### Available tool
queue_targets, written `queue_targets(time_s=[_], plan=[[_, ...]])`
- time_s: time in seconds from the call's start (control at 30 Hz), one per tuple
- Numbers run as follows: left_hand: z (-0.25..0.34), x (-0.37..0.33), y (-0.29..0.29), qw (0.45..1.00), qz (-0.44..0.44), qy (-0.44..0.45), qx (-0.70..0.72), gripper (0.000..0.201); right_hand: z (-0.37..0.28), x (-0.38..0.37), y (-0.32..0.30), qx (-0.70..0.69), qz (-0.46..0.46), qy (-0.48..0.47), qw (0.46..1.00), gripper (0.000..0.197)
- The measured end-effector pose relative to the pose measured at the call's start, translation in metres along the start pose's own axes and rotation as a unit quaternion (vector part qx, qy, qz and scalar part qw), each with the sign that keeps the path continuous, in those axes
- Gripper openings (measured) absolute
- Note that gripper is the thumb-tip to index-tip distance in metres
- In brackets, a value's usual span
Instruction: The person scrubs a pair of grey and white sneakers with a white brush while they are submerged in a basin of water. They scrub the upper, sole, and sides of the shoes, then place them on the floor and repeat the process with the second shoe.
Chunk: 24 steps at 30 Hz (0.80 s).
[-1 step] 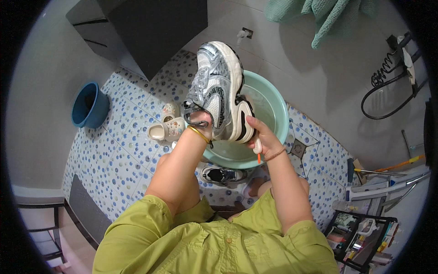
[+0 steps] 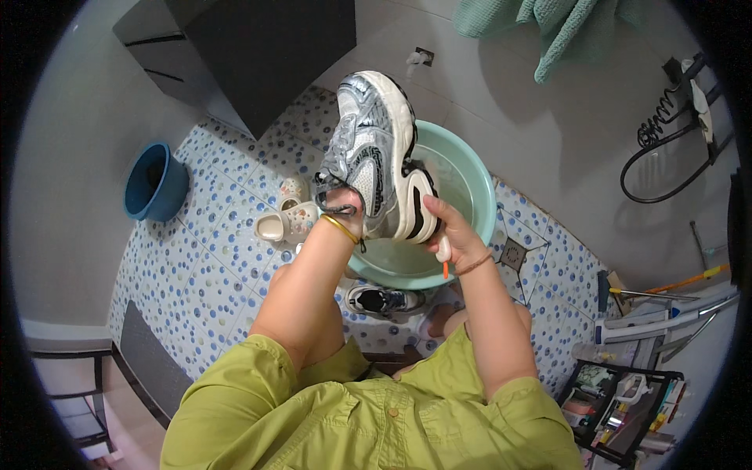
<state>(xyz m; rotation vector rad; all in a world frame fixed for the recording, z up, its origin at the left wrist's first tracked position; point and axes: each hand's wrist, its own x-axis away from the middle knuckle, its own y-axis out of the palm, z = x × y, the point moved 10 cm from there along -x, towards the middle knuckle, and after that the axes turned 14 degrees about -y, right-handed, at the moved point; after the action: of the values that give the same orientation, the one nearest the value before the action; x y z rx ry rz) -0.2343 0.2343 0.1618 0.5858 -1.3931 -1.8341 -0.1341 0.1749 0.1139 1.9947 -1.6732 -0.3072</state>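
A grey, white and black sneaker (image 2: 372, 157) is held up over a mint-green basin (image 2: 487, 207), its toe pointing away and its sole side turned right. My left hand (image 2: 345, 202) is pushed into the shoe's opening and supports it; the fingers are hidden inside. At the heel, my right hand (image 2: 450, 227) is closed around a white handle (image 2: 444, 249) with an orange end. The thumb lies against the sole's edge, and the handle's far part is hidden behind the shoe. A second sneaker (image 2: 384, 300) rests on the floor near the basin's close rim.
Pale clogs (image 2: 290, 223) lie on the dotted tile floor left of the basin. Farther left is a blue bucket (image 2: 160, 196). A dark cabinet (image 2: 258, 55) juts in at the top. A floor drain (image 2: 513, 254) and a black rack of bottles (image 2: 619, 407) are at right.
The sneaker has turned very slightly in my hands. A small pinkish patch beside its sole, over the basin, is now mostly out of sight.
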Motion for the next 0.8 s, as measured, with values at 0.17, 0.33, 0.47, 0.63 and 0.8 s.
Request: queue_targets(time_s=[0.17,0.33,0.47,0.63,0.8], plan=[[-0.009,-0.001,0.002,1.0,0.003,-0.018,-0.018,0.025,-0.035,0.014,-0.007,0.109,0.052,-0.032,0.992,0.055],[-0.022,-0.001,0.006,0.999,0.004,-0.039,-0.036,0.023,-0.038,0.019,-0.005,0.064,0.06,-0.027,0.996,0.053],[-0.031,-0.003,0.011,0.997,-0.004,-0.055,-0.055,0.022,-0.044,0.019,-0.014,0.067,0.065,-0.059,0.994,0.046],[-0.039,-0.001,0.012,0.976,0.002,-0.085,-0.2,0.021,-0.069,0.021,-0.025,0.111,0.086,-0.115,0.983,0.041],[-0.045,0.013,0.013,0.637,0.057,-0.092,-0.763,0.02,-0.077,0.023,-0.027,0.143,0.098,-0.107,0.979,0.039]])
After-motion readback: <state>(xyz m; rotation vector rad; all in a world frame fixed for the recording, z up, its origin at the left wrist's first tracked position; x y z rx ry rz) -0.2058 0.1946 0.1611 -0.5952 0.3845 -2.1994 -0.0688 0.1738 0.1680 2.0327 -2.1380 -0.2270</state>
